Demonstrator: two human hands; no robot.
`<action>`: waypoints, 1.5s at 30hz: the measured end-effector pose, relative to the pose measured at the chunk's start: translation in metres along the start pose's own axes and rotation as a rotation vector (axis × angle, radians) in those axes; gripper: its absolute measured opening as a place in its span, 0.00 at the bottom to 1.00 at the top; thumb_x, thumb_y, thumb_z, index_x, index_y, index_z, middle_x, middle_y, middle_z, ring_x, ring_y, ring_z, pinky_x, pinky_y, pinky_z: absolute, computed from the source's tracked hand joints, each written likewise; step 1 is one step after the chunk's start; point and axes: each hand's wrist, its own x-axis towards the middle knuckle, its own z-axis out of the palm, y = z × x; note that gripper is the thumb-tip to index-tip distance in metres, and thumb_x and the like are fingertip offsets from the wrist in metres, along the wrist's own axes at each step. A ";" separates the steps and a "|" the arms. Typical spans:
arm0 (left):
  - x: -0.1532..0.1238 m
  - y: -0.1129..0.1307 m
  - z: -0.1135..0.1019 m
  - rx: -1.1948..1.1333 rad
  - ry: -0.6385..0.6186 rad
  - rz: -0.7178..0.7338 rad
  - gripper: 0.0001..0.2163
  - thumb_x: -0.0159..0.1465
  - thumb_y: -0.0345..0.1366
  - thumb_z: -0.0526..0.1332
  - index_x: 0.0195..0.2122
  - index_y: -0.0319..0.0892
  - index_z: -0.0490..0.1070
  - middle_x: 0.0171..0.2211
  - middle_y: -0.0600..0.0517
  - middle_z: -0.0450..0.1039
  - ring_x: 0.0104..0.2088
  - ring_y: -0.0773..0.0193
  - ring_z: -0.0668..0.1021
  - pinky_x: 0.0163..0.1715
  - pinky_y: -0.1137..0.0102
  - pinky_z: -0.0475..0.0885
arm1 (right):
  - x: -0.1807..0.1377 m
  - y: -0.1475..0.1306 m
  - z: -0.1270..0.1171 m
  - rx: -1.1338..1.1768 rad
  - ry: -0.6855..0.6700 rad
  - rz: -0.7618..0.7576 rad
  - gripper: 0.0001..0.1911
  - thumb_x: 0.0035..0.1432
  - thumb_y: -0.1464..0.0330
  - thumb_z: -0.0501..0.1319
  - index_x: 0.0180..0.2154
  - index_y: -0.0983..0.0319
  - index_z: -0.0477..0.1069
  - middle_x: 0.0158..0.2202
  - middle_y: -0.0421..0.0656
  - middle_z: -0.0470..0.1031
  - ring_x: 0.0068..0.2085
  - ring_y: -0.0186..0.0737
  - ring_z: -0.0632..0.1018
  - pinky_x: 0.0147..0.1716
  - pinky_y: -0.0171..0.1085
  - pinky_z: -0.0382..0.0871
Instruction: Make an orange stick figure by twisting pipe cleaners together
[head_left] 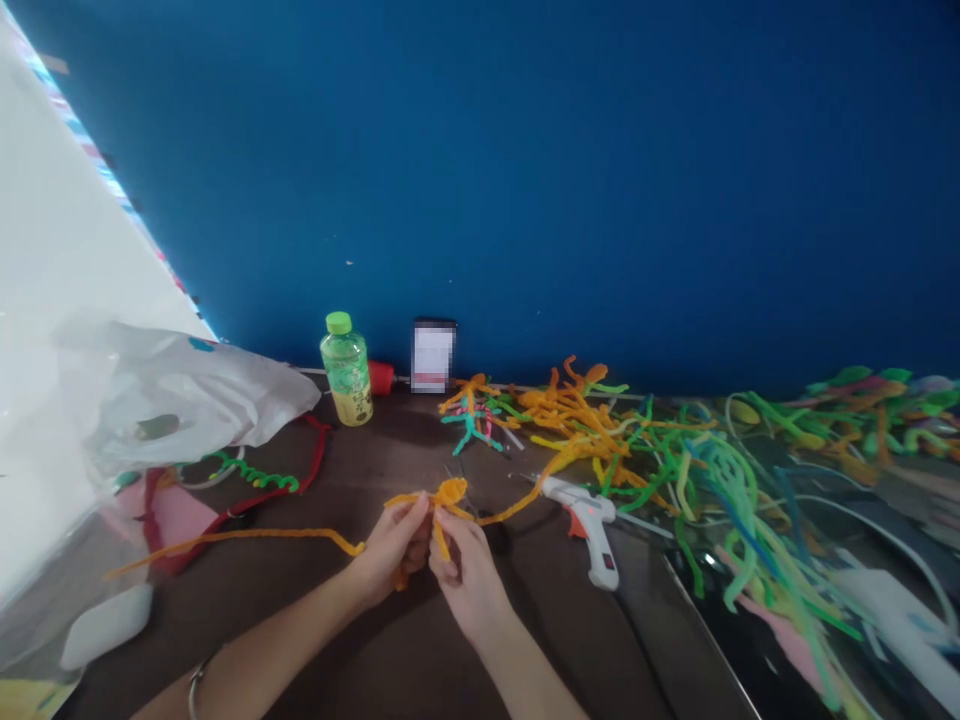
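Head view: your left fingers (411,520) and right fingers (463,535) pinch closed on the orange fuzzy piece (452,491) between them; tugging could snag the orange strand (514,513) right of them on the nearby glue gun (598,525).

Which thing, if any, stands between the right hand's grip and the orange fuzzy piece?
Nothing visible: the right hand pinches the orange fuzzy piece directly. The white glue gun lies farther right, apart from the hand.
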 end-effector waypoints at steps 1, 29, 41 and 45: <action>0.000 0.000 0.000 0.001 -0.002 -0.006 0.21 0.50 0.54 0.59 0.25 0.40 0.59 0.14 0.62 0.49 0.13 0.77 0.58 0.14 0.79 0.52 | 0.000 0.000 0.000 -0.001 -0.006 0.000 0.15 0.45 0.67 0.64 0.19 0.64 0.59 0.14 0.30 0.51 0.15 0.20 0.49 0.13 0.27 0.40; -0.007 0.010 0.003 0.006 -0.052 -0.016 0.20 0.52 0.53 0.58 0.23 0.41 0.54 0.14 0.63 0.42 0.12 0.79 0.47 0.12 0.79 0.42 | 0.000 -0.001 0.002 -0.011 0.006 0.000 0.13 0.44 0.68 0.65 0.19 0.64 0.60 0.12 0.30 0.52 0.14 0.21 0.51 0.12 0.27 0.40; -0.007 0.007 0.003 -0.006 -0.028 -0.008 0.19 0.52 0.52 0.59 0.24 0.41 0.58 0.14 0.63 0.45 0.13 0.78 0.53 0.14 0.79 0.50 | -0.002 -0.002 0.003 -0.021 0.004 -0.003 0.14 0.44 0.68 0.64 0.19 0.63 0.59 0.12 0.29 0.52 0.13 0.21 0.50 0.13 0.27 0.41; -0.005 0.005 0.002 -0.010 -0.014 -0.012 0.19 0.50 0.53 0.59 0.25 0.40 0.59 0.14 0.62 0.47 0.13 0.77 0.56 0.16 0.78 0.53 | -0.002 -0.002 0.002 -0.016 0.005 -0.002 0.15 0.44 0.68 0.65 0.19 0.63 0.58 0.12 0.29 0.52 0.13 0.21 0.50 0.13 0.27 0.41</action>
